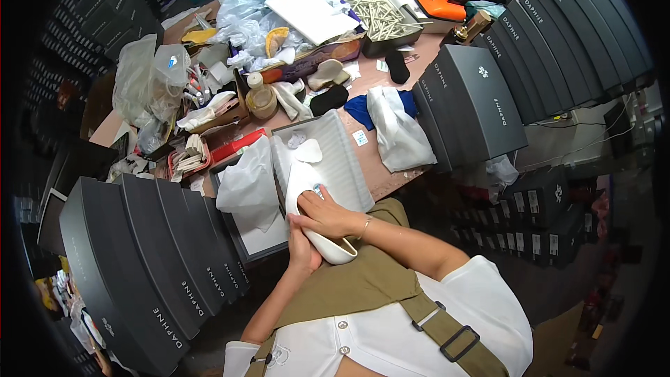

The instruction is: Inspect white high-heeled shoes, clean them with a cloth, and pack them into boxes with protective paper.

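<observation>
At table edge, right hand and left hand both grip white shoe; open shoebox ahead, dark box stacks crowd left side.

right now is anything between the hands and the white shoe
No, nothing visible. The right hand lies flat on top of the white shoe, and the left hand cups it from below, so both already touch it. The crumpled white tissue paper lies to the left, apart from either grip.
</observation>
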Motion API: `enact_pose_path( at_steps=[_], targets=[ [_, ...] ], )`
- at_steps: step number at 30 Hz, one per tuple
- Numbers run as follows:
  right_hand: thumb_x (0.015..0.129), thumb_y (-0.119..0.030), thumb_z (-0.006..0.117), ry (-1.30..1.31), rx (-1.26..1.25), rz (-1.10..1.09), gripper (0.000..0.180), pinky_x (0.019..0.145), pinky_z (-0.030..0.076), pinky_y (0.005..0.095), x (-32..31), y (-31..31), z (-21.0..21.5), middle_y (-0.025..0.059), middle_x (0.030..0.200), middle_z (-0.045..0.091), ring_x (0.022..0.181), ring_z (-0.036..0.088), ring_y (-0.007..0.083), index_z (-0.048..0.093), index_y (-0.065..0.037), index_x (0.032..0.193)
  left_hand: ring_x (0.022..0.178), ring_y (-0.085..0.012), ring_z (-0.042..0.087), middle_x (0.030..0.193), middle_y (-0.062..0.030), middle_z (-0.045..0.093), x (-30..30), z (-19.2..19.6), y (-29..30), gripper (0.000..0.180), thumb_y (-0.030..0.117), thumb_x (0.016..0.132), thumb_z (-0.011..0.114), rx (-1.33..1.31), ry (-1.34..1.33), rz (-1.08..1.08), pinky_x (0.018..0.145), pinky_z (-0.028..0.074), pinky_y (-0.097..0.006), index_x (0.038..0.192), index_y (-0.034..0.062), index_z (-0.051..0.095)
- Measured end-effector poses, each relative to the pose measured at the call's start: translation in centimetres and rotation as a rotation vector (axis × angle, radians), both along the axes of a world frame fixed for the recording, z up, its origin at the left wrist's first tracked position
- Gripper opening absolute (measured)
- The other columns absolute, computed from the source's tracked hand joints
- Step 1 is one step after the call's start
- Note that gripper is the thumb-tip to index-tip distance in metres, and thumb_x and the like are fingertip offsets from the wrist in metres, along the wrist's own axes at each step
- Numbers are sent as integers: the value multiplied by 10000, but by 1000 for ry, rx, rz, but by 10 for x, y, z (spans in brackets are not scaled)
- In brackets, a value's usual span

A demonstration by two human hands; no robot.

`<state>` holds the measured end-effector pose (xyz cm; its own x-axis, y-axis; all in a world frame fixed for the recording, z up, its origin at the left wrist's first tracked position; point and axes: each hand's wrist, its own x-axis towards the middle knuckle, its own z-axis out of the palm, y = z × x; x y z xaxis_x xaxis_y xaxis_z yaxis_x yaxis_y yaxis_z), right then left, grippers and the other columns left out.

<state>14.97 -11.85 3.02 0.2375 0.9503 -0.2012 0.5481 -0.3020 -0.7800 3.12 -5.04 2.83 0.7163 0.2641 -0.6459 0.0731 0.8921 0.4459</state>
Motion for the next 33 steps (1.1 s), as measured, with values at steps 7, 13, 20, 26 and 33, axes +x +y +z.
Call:
enact_pose_path(
  at_steps=[7,13,20,26,33],
  targets=[
    [967,-550,327,277,-95,-96,650,1075,181,617,11,36,-21,287,1230,508,1208,470,406,560,45,1085,1323,-256,385,1423,-125,400,1,10,29,719,618,959,328,41,111,-131,1076,358,-428,1429,76,285],
    [997,-470,309,10,65,62,544,1075,187,618,-15,2,22,253,1102,493,1140,460,406,497,34,1076,909,-269,623,1014,-151,601,37,-16,78,513,503,991,398,289,-9,-246,766,539,-393,1288,85,404],
    [1006,-420,338,218,25,22,489,1036,282,521,-11,15,0,236,1012,507,1019,482,380,475,49,1023,758,-241,618,875,-144,591,42,-3,71,414,441,1006,407,295,101,-219,678,541,-368,1194,72,422],
    [893,-252,566,312,-86,-203,224,886,424,421,-12,-42,57,201,1111,614,1043,564,354,652,-50,938,757,-233,629,902,-147,606,44,-11,62,383,377,1009,434,167,-13,-259,699,539,-355,1234,66,435],
    [890,-229,512,-231,-11,-171,307,1051,141,695,-9,-17,18,277,1546,85,1417,148,472,612,8,1058,864,-177,581,981,-77,574,58,-37,58,338,375,1011,443,235,-129,-308,783,490,-310,1149,75,513]
  ],
)
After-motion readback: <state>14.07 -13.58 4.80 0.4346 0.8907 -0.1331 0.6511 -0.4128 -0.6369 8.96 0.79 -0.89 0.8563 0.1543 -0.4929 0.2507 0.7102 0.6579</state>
